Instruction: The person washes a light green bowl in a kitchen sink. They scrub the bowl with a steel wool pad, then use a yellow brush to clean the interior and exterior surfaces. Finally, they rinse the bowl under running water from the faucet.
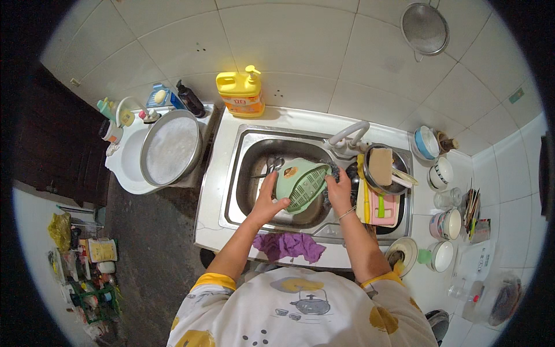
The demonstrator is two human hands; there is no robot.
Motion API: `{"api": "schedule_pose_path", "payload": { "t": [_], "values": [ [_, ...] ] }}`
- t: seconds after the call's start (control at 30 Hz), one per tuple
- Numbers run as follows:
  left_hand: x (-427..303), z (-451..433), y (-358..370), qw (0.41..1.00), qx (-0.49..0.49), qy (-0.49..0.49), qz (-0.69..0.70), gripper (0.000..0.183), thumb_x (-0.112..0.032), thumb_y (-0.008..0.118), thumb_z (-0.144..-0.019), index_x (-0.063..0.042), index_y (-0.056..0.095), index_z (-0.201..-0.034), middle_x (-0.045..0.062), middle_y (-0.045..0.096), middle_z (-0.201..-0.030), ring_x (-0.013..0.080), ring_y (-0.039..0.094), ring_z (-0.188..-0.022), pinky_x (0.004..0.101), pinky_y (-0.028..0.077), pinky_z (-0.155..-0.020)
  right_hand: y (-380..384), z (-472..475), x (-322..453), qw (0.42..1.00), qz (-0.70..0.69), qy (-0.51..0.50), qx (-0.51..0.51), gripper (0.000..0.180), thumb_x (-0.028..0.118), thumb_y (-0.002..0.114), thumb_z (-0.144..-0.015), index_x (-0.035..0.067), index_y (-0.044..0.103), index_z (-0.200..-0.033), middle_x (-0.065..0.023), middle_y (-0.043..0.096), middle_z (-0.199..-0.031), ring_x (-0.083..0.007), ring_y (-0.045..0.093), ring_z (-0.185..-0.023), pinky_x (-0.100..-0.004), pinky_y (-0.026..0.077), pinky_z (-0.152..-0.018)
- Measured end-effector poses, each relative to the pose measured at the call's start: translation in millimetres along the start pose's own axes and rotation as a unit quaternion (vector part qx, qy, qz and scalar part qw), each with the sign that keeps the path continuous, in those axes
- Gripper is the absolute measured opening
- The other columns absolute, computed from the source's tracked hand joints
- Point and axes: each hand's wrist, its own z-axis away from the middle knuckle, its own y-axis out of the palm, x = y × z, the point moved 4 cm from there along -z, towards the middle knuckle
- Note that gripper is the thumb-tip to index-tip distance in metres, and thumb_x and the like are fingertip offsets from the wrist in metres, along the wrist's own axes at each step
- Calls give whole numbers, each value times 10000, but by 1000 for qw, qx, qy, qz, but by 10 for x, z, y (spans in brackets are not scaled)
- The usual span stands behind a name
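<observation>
Over the stainless steel sink, a light green plastic drain basket is held tilted between both hands. My left hand grips its left side, thumb at the lower edge. At its right side is my right hand, with a dark wire scourer beside the fingers; whether the scourer is held cannot be told. Metal spoons lie in the sink behind the basket. A purple cloth lies on the counter's front edge.
A white faucet rises behind the sink. Right of it stand a pot, a pink cutting board and several bowls. A yellow pump jug stands at the back left, and a large round basin rests on a washbasin.
</observation>
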Motion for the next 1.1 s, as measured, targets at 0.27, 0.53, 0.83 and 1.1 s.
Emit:
{"api": "schedule_pose_path", "payload": {
  "t": [0.27, 0.53, 0.83, 1.1],
  "values": [
    [-252, 24, 51, 997, 55, -25, -54, 1054, -511, 716, -695, -35, 172, -1462, 249, 183, -1490, 378, 137, -1398, 430, 149, -1126, -11, 24, -141, 999, -28, -36, -4, 422, 131, 578, -806, -76, 519, -1170, -156, 647, -970, -203, 604, -871, -322, 470, -801],
    [9, 15, 193, 975, 112, -128, 144, 950, -451, 649, -799, 14, 140, -1453, 210, 231, -1485, 293, 229, -1379, 349, 172, -1117, -4, -33, 393, 985, 114, -5, 132, 375, 120, 589, -766, -32, 575, -1109, -207, 651, -916, -258, 646, -848, -341, 488, -766],
    [18, -89, 224, 988, 30, -114, 100, 1030, -352, 756, -701, 41, 154, -1439, 244, 273, -1450, 291, 319, -1329, 359, 291, -1067, 33, -26, 251, 982, 98, -69, 146, 369, 168, 617, -816, -2, 580, -1142, -165, 660, -984, -239, 634, -924, -327, 473, -836],
    [-398, -63, 60, 936, -149, -13, -318, 1043, -390, 786, -578, -20, 263, -1402, 246, 480, -1033, 404, 497, -984, 491, 415, -864, 99, 291, 671, 937, 202, -268, 94, 292, 187, 622, -832, 94, 629, -1109, -124, 574, -1109, -270, 611, -957, -347, 490, -831]
  ]
}}
